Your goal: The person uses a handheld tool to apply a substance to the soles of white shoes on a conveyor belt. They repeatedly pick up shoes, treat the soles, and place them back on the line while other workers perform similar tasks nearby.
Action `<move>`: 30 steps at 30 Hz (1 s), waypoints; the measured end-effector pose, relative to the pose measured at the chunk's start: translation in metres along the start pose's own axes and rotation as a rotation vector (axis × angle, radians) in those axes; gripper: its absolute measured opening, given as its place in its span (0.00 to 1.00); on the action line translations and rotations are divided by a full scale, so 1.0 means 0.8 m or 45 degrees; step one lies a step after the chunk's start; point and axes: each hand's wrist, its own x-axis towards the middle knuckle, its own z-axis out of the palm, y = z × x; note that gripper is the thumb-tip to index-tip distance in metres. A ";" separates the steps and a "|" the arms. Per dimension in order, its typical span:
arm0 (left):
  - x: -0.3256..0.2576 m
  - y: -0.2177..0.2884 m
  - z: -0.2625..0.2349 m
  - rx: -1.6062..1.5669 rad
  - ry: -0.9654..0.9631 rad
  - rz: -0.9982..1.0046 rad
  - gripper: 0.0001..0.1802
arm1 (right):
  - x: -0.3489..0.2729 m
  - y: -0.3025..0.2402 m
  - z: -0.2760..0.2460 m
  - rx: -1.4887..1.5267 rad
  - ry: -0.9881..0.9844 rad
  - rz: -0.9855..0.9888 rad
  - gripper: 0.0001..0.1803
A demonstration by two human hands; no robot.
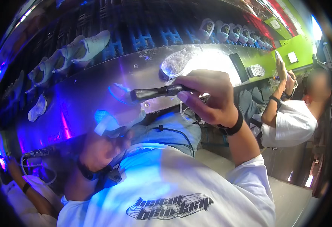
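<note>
The person holds a white shoe (pixel 116 121) close in front of the chest, just below the edge of the shiny metal desk (pixel 94 90). The left hand (pixel 101 149) is clenched round the shoe from beneath, grip closed on its rear part as far as I can tell, with the toe pointing up and away. The right hand (pixel 207 96) grasps a slim dark torch (pixel 158 92) between thumb and fingers, its head aimed leftward, and blue-violet light washes over the shoe, the desk and the white shirt.

To me the shoe looks light, easy for one hand to carry and turn. Its upper seems soft and would give under a squeeze, while the sole is likely stiffer, so the sole and heel look the surest places to hold it. The torch looks rigid and smooth, a thing that might slip if pinched near its tip; the hand takes it around the rear of the barrel.

On the desk lies a clear sole-shaped piece (pixel 177 62) under bright glare. Beyond, a row of white shoes (pixel 71 53) sits on a dark rack. At the right, a co-worker (pixel 290 121) in a white shirt raises both hands.
</note>
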 end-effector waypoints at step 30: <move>0.055 0.001 0.013 0.403 -0.176 0.096 0.32 | -0.094 0.038 0.064 0.205 0.246 0.833 0.13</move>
